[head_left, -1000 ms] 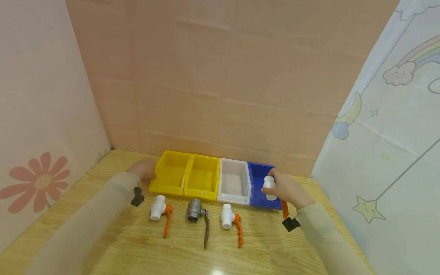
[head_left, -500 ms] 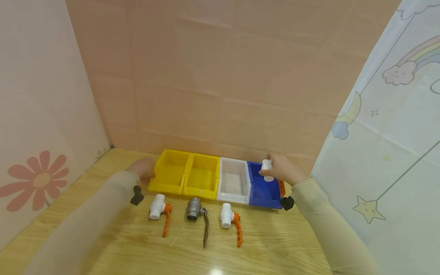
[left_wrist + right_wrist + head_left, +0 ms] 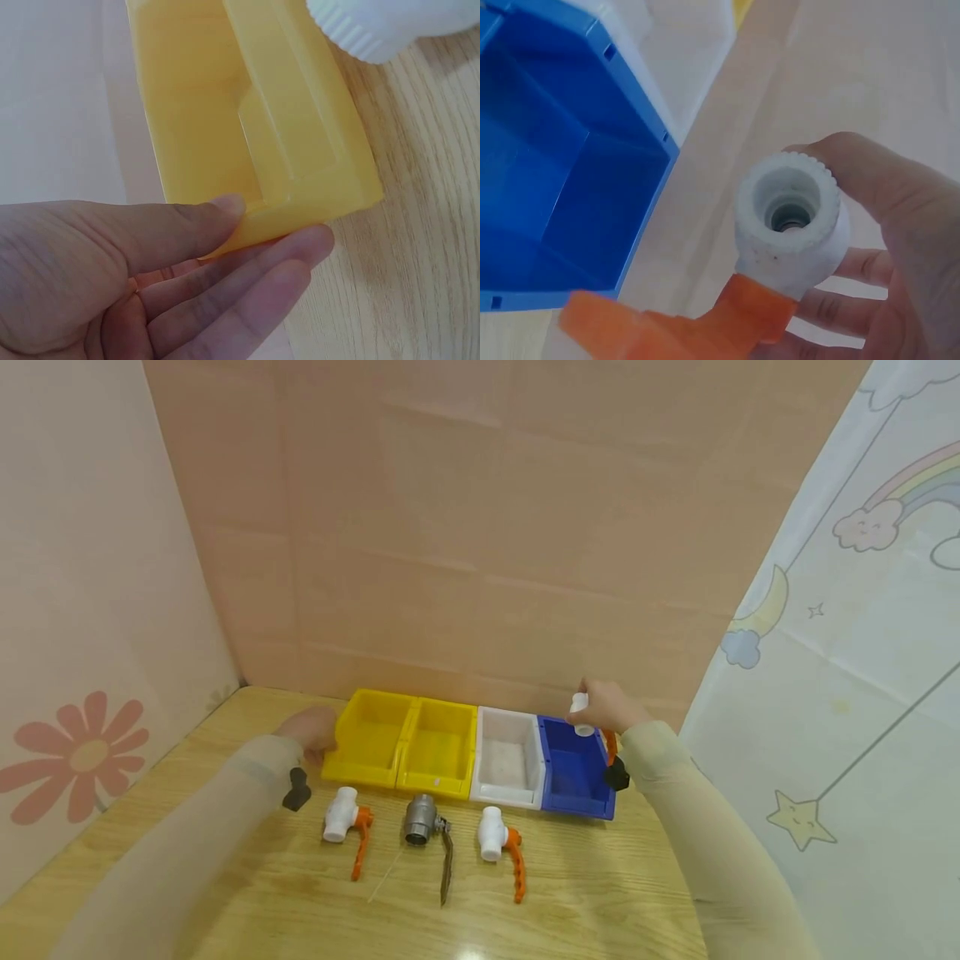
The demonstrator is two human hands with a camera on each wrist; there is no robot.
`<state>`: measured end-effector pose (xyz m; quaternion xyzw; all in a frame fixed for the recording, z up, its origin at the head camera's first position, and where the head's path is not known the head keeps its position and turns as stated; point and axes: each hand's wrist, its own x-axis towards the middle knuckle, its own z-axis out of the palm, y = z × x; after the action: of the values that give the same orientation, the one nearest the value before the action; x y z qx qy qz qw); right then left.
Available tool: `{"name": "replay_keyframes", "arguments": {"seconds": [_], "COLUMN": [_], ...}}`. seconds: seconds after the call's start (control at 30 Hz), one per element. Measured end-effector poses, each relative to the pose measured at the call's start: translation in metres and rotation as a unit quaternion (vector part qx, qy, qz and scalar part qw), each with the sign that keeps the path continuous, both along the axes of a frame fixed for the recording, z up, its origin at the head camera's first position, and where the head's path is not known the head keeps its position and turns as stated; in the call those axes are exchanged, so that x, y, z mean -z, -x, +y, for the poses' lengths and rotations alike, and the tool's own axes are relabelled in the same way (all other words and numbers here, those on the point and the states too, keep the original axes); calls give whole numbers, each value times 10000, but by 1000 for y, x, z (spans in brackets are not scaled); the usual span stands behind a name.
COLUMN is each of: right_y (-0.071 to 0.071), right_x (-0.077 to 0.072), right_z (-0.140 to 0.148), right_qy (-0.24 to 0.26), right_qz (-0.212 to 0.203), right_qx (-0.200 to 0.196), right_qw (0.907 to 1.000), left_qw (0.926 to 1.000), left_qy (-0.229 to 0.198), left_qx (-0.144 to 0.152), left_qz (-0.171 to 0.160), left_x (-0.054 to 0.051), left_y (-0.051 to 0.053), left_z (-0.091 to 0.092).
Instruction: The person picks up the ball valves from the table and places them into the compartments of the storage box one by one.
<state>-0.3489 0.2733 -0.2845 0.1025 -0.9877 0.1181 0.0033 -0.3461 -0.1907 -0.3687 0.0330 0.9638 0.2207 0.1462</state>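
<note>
Left hand [image 3: 311, 728] pinches yellow bin [image 3: 358, 772]; right hand [image 3: 609, 706] grips valve [image 3: 580, 717] by blue bin's [image 3: 576, 775] far edge; lowering askew may snag handle [image 3: 705, 334].

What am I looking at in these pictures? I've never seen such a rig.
No machine: a person works bare-handed. The wide picture comes from a camera worn on the head; the two close-ups, from one on each wrist. On the wooden table, two yellow bins, a white bin and a blue bin form a row; in front lie two white valves with orange handles and a metal valve between them. The left hand grips the edge of the leftmost yellow bin; the right hand holds another white valve by the blue bin.
</note>
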Motion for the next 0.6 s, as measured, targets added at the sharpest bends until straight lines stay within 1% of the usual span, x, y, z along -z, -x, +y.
{"name": "replay_keyframes", "arguments": {"seconds": [0.13, 0.27, 0.37, 0.5, 0.6], "right_y": [7, 15, 23, 32, 36], "right_x": [-3, -1, 6, 18, 26], "right_z": [-4, -7, -7, -5, -5], "right_qy": [-6, -71, -209, -278, -327], "right_qz": [-140, -62, 33, -102, -213], "right_qx": [6, 25, 61, 131, 224], "right_qw": [9999, 10000, 9998, 9995, 9990], "left_qw": [10000, 9999, 9999, 10000, 9999], "left_qy": [41, 93, 69, -10, 20], "left_qx": [7, 60, 66, 58, 123], "left_qz": [-32, 10, 31, 6, 31], "left_x": [-2, -3, -3, -2, -1], "left_y": [0, -2, -3, -2, -1], "left_z": [0, -1, -1, -2, -4]}}
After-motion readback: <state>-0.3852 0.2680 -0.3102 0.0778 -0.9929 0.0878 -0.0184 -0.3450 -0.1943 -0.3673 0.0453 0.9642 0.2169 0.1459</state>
